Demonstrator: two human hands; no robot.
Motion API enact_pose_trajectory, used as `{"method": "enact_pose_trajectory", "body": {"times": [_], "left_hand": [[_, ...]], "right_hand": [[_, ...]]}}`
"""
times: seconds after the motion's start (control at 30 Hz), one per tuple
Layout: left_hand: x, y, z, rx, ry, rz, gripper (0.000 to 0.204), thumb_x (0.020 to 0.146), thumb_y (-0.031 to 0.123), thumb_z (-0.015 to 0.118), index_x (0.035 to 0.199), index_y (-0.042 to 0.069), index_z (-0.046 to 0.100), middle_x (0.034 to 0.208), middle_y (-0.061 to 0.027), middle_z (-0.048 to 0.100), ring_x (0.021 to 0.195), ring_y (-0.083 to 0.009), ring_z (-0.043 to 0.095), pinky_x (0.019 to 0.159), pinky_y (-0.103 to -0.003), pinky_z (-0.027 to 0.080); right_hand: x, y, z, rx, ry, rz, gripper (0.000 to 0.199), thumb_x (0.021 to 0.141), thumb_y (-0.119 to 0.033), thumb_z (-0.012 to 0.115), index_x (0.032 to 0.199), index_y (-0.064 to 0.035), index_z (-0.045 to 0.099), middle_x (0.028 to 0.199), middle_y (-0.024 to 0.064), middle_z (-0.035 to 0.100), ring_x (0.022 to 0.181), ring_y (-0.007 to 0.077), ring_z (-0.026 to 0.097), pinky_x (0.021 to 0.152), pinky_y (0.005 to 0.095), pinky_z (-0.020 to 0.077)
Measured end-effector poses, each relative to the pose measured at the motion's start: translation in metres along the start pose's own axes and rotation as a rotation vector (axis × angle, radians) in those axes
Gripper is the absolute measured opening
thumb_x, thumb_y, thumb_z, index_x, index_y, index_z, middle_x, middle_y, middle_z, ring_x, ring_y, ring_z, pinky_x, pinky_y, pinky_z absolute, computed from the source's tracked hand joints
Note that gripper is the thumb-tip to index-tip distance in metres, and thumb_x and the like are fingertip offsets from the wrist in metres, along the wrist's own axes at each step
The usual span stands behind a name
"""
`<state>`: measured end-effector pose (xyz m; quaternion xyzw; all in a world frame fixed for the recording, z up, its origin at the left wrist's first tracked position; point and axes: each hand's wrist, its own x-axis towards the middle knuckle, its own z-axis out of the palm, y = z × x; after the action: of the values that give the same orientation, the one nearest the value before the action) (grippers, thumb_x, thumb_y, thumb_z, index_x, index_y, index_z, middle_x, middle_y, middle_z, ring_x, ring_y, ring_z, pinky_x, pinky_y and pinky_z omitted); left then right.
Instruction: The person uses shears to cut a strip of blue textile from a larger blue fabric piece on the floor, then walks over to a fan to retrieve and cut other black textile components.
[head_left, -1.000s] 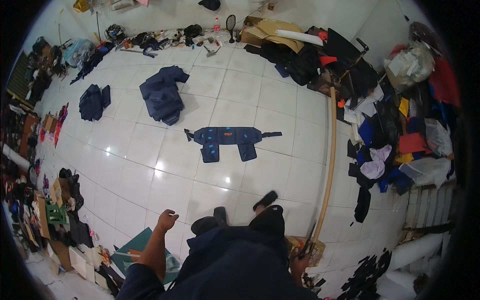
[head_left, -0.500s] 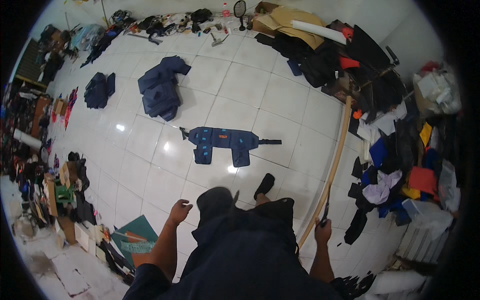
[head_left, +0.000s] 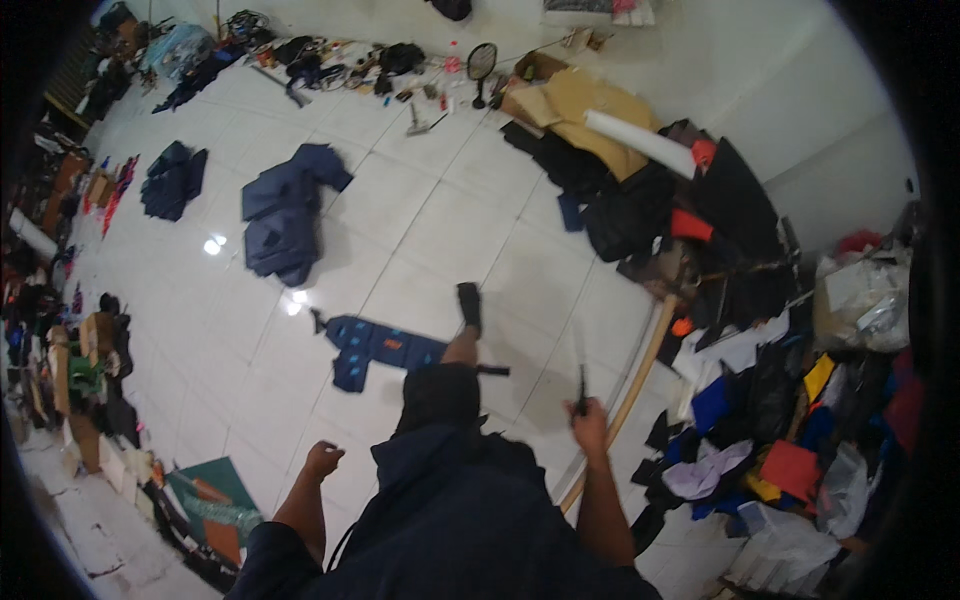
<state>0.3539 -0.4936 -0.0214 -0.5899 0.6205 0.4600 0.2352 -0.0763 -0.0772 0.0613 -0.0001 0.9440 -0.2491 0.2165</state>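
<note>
My right hand (head_left: 590, 425) is closed around the dark handles of a pair of scissors (head_left: 583, 385), with the blades pointing away from me. On my left, my left hand (head_left: 322, 460) hangs over the floor, fingers loosely bent, with nothing visible in it. Ahead of my body a navy waist apron (head_left: 375, 342) with pockets, light-blue tags and an orange patch lies flat on the tiles. My leg and black-shod foot (head_left: 468, 308) hide its right part; a black strap end (head_left: 493, 371) shows beyond them. Neither hand touches the apron.
Stacked navy pieces (head_left: 282, 225) and a smaller navy pile (head_left: 174, 182) lie on the tiles ahead left. A long wooden pole (head_left: 640, 375) runs along my right, beside heaped fabric scraps (head_left: 790, 470). Boxes and a green board (head_left: 215, 485) crowd the left.
My foot has stepped forward, now covering part of the apron. My right hand with the scissors has moved left and up in view; my left hand is lower and its fingers more bent.
</note>
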Motion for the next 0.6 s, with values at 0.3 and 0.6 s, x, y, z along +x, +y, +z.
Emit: {"method": "enact_pose_trajectory", "body": {"times": [0.3, 0.6], "left_hand": [[0.095, 0.419, -0.067, 0.166, -0.047, 0.399, 0.038, 0.086, 0.029, 0.068, 0.11, 0.0, 0.064, 0.103, -0.0227, 0.067, 0.09, -0.0327, 0.068, 0.077, -0.042, 0.053], [0.134, 0.661, -0.153, -0.269, 0.117, 0.594, 0.032, 0.089, 0.023, 0.067, 0.111, 0.0, 0.062, 0.089, -0.009, 0.065, 0.081, -0.0166, 0.06, 0.072, -0.031, 0.049]], "right_hand": [[0.179, -0.058, 0.011, -0.243, -0.216, 0.246, 0.061, 0.077, -0.06, 0.073, 0.086, -0.0004, 0.064, 0.087, 0.0202, 0.069, 0.087, 0.0383, 0.067, 0.078, 0.0471, 0.0508], [0.427, -0.168, 0.002, 0.062, -0.189, 0.106, 0.035, 0.086, -0.034, 0.07, 0.084, -0.0006, 0.062, 0.066, 0.0086, 0.062, 0.061, 0.02, 0.061, 0.061, 0.037, 0.0478]]}}
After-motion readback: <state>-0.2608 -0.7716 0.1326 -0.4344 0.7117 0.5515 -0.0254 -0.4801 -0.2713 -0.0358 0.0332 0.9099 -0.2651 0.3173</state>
